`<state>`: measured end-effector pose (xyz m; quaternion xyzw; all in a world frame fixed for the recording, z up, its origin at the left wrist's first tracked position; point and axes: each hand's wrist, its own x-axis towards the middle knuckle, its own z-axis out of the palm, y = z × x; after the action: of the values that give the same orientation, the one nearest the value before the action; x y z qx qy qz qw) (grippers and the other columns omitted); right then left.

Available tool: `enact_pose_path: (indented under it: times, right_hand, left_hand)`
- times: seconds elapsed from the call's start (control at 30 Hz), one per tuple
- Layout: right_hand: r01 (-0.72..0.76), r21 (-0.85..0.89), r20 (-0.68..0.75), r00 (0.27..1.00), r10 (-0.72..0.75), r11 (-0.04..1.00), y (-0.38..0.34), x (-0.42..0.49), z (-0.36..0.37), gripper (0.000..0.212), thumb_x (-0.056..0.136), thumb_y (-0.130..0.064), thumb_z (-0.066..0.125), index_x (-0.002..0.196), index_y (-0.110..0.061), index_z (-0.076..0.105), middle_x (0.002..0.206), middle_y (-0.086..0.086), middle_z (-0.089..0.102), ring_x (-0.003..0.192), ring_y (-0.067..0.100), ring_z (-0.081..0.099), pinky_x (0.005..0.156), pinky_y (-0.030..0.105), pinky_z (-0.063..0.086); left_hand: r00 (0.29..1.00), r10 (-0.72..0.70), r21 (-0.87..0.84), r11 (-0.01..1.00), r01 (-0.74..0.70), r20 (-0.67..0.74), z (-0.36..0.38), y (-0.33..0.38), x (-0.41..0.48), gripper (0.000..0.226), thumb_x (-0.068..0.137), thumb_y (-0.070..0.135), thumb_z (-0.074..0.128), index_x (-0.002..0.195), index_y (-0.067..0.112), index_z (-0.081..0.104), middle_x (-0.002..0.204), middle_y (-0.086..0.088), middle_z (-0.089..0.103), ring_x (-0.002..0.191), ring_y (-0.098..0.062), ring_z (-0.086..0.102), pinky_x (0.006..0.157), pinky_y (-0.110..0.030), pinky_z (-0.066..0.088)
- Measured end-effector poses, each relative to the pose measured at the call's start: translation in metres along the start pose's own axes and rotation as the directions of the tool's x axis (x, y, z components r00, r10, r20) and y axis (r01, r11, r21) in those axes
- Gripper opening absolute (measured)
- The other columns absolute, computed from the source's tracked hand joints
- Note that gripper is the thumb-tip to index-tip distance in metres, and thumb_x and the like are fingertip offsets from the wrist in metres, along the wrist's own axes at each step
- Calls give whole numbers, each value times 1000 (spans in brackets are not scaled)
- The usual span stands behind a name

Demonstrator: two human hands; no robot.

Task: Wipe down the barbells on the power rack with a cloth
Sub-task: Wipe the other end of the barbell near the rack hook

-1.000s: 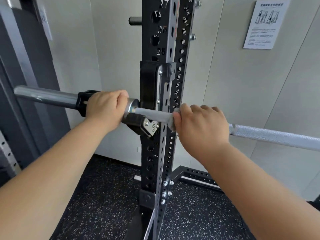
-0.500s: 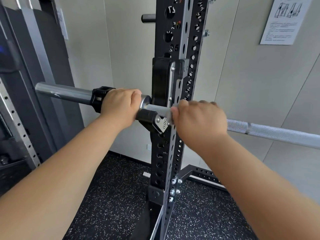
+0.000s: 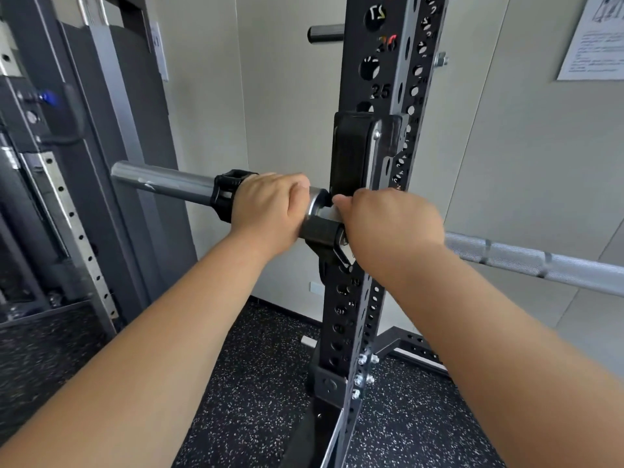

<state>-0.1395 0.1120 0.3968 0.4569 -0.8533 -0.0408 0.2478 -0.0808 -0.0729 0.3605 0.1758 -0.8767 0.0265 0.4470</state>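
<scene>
Barbell (image 3: 526, 261) lay across the rack's hook (image 3: 324, 236), reaching left to a bare sleeve end and right out of frame. Nearest, two bare forearms reached in over the speckled floor (image 3: 256, 383). Left hand (image 3: 266, 206) was curled tight round the sleeve, just inside the black collar (image 3: 224, 194). Right hand (image 3: 391, 224) was closed over the shaft hard against the upright (image 3: 374, 184); whether it held a cloth could not be told. Behind, open wall (image 3: 283, 106) stood beyond the sleeve.
</scene>
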Motion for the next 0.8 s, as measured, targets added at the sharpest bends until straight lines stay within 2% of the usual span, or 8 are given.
enact_pose_path:
  times: [0.07, 0.13, 0.23, 0.3, 0.4, 0.63, 0.73, 0.8]
  right_hand:
    - [31, -43, -125, 991, -36, 999, 1, -9, 9, 18, 104, -22, 44, 120, -25, 53, 82, -4, 40, 72, 27, 50, 61, 37, 44]
    - [-2, 0, -223, 975, 2, 1000, 14, -20, 14, 29, 108, -42, 34, 100, -21, 51, 78, -7, 46, 68, 23, 55, 59, 33, 42]
    - [-62, -13, -106, 993, 61, 998, 30, -27, 4, 33, 109, -48, 26, 94, -24, 42, 73, -7, 43, 68, 20, 50, 53, 31, 37]
    - [-55, 1, -114, 992, 54, 999, 27, -19, -1, 23, 109, -38, 38, 89, -25, 36, 72, -8, 34, 74, 20, 47, 57, 32, 43]
    - [0, 302, -283, 955, 90, 953, 11, 4, 1, 25, 101, -34, 57, 84, -18, 47, 75, -4, 45, 75, 25, 55, 57, 32, 41]
    - [234, 348, -268, 953, -143, 908, 19, -9, 5, 31, 104, -43, 44, 100, -27, 70, 87, -8, 66, 82, 20, 62, 71, 36, 53]
    - [180, 177, -281, 951, -126, 968, 31, -44, 15, 29, 100, -33, 51, 127, -41, 59, 104, -9, 62, 91, 24, 59, 65, 38, 57]
    - [118, 192, -317, 947, -53, 974, 38, -48, 24, 37, 94, -23, 62, 126, -41, 60, 100, -3, 60, 83, 27, 57, 61, 39, 57]
  left_hand:
    - [1000, -8, -5, 1000, 8, 3, -1, 1, 0, 41, 91, 32, 22, 78, 16, 58, 69, -3, 60, 71, -32, 53, 72, -43, 43]
    - [1000, -8, -14, 1000, 8, -5, -1, 1, -1, 40, 91, 32, 22, 78, 17, 57, 69, -1, 59, 70, -30, 52, 73, -42, 42]
    - [1000, -10, -27, 1000, 10, -9, -2, 3, -1, 41, 91, 32, 20, 77, 18, 56, 68, 1, 58, 69, -28, 52, 74, -41, 43]
    - [1000, -17, -31, 999, 17, -3, -2, 3, -1, 41, 91, 32, 19, 76, 18, 54, 66, 2, 55, 69, -29, 50, 74, -42, 43]
    - [1000, -7, -36, 999, 7, -3, -5, 4, -2, 32, 89, 30, 20, 72, 19, 44, 62, 6, 42, 65, -29, 42, 69, -41, 40]
    - [1000, -8, -83, 997, 8, -4, -6, 4, -3, 38, 91, 31, 19, 75, 17, 50, 64, 4, 48, 68, -29, 48, 73, -43, 42]
    - [1000, -5, -93, 996, 2, -24, -3, 2, -4, 38, 91, 32, 20, 75, 18, 52, 64, 5, 50, 69, -27, 49, 74, -43, 42]
    - [999, -3, -92, 996, -1, -47, -1, 1, -3, 37, 91, 32, 22, 74, 19, 51, 63, 7, 47, 67, -25, 46, 72, -41, 40]
